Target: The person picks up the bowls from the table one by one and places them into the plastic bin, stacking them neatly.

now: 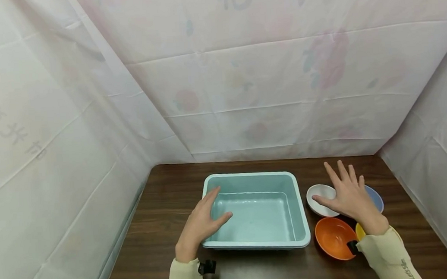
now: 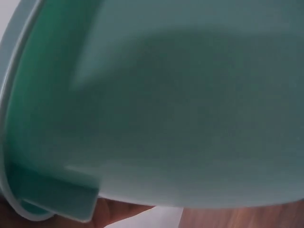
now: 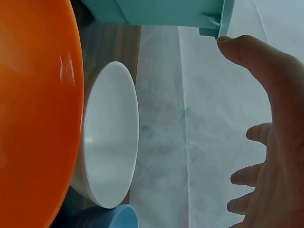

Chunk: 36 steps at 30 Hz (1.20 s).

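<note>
A pale teal plastic basin (image 1: 252, 217) sits on the dark wooden table, nothing in it. Over its left edge is my left hand (image 1: 200, 225), fingers extended and thumb spread away from them. In the left wrist view the basin wall (image 2: 180, 118) fills most of the picture, with part of the hand showing at the bottom. My right hand (image 1: 350, 197) hovers with spread fingers above several bowls: white (image 1: 317, 191), orange (image 1: 335, 239), blue (image 1: 375, 198) and yellow (image 1: 359, 232). It partly covers the blue and yellow ones. The right wrist view shows no bowl in its fingers (image 3: 247, 175).
The bowls stand close together just right of the basin. White printed cloth (image 1: 269, 127) hangs behind the wooden table (image 1: 145, 248) and along both its sides. Dark wrist-camera mounts (image 1: 207, 267) sit at both cuffs.
</note>
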### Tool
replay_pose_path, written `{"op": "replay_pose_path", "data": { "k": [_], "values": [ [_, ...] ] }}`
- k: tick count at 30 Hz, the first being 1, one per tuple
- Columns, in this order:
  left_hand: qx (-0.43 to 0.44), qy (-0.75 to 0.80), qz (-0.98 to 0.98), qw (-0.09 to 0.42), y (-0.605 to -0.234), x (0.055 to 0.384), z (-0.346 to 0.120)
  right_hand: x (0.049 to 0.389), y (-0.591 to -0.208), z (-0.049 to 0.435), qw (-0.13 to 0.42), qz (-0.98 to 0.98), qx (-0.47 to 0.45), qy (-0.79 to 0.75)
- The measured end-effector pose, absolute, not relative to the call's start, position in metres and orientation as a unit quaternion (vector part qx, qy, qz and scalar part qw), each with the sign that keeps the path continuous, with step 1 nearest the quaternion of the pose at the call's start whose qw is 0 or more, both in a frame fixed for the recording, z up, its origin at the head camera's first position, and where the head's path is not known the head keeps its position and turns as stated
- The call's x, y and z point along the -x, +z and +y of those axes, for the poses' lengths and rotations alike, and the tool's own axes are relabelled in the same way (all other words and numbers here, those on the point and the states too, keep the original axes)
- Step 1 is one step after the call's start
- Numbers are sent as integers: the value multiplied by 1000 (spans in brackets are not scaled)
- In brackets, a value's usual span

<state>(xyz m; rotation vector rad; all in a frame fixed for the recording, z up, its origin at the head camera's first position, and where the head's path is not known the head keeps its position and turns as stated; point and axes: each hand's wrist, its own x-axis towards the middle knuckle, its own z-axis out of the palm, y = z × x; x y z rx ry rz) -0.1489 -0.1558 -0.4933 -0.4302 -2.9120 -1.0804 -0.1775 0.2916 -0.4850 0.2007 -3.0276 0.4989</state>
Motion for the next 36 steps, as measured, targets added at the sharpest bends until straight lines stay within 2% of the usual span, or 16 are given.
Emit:
{"op": "replay_pose_path", "data": {
  "k": [21,36],
  "values": [
    [149,-386,-910,14,-503,151,-159,183,-493,276,26,-984,-54,167],
    [145,-383,-912,17,-502,150,-159,193,-513,273,2,-985,-56,163]
  ]
}}
